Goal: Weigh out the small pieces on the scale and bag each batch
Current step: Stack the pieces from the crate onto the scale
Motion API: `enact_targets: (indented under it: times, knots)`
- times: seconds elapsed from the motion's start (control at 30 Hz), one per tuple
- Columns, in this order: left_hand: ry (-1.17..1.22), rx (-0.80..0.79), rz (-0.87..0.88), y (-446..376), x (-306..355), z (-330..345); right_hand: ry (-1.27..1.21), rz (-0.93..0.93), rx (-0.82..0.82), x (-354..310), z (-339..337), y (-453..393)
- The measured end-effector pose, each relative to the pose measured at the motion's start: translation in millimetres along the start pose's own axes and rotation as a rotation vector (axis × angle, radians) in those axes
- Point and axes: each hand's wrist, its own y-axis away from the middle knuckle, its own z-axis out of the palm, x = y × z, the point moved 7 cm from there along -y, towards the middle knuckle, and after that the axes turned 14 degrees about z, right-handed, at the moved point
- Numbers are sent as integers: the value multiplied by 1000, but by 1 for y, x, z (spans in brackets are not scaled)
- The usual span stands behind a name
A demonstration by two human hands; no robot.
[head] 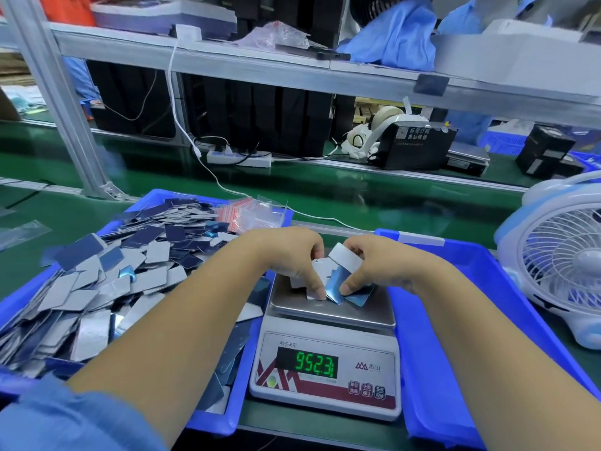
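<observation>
Both hands point(328, 265) pinch flat (glossy) pieces point(338, 281) together.

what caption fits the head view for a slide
Both hands gather small flat pieces on the scale between two blue trays.

Both your forearms reach forward toward twelve o'clock, bare from the blue sleeves up, converging at the centre. Your left hand point(297, 260) is knuckles-up, fingers curled down, thumb tip pinching at its five o'clock side. Your right hand point(374, 266) mirrors it just beside, at three o'clock of the left, fingers hooked, thumb pressing down at seven o'clock.
</observation>
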Motion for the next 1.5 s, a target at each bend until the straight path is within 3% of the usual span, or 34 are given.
enact_targets:
  times: [0.23, 0.37, 0.63, 0.9, 1.07, 1.23, 1.33, 1.4, 1.5]
  knots:
    - [438, 102, 76, 12, 0, 13, -158, -120, 44, 10, -1, 10]
    - [489, 131, 120, 18, 1, 11, -151, -148, 150, 11, -4, 13]
    - [550, 614, 157, 21, -16, -11, -256, -265, 476, 0, -23, 20]
    - [396, 588, 44, 24, -35, 4, -34, -271, 454, 5, 7, 11]
    - [307, 642, 99, 28, -27, 3, -153, -242, 465, 14, 1, 10]
    - [534, 748, 77, 35, -39, -3, -248, -167, 487, 29, -17, 7]
    - [659, 641, 151, 32, -29, 3, -356, -98, 513, 36, -19, 2]
    - [534, 570, 155, 27, -21, 11, -323, -95, 523, 31, -13, 1]
    - [260, 597, 175, 24, -11, 11, -174, -143, 492, 18, -1, 3]
